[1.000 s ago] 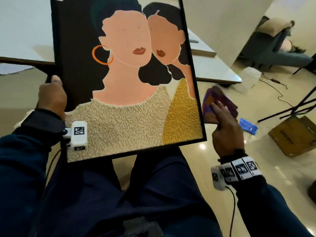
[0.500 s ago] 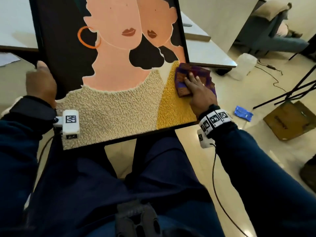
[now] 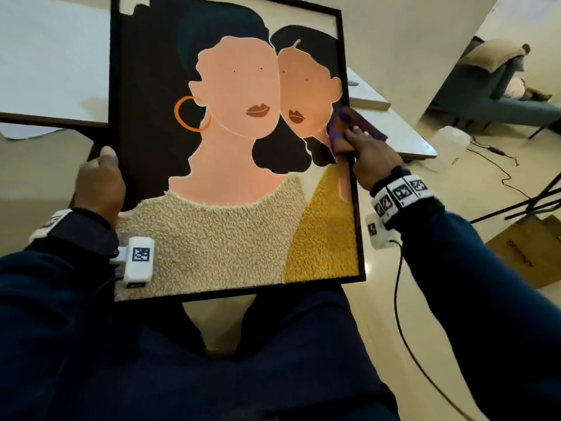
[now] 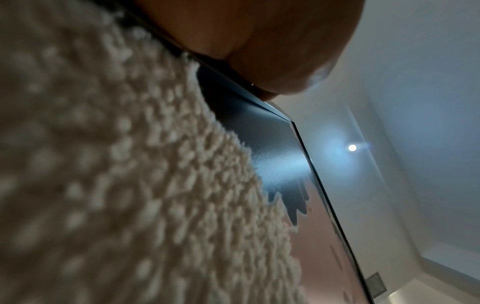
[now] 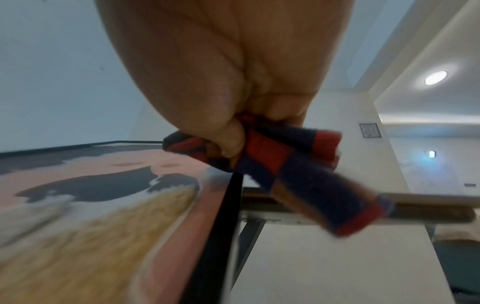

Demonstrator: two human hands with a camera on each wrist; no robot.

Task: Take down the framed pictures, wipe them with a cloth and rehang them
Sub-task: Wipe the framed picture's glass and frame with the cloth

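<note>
Sitting with the framed picture (image 3: 230, 153) propped upright on your lap, you grip its left edge with your left hand (image 3: 100, 183), thumb laid along the front of the black frame and fingers hidden behind it. Your right hand (image 3: 372, 158) bunches the purple and red cloth (image 3: 343, 129) in curled fingers and presses it against the picture's right edge, beside the smaller painted figure. Behind the frame stands a white table (image 3: 51, 71); a cardboard box (image 3: 528, 253) lies on the floor at your right.
</note>
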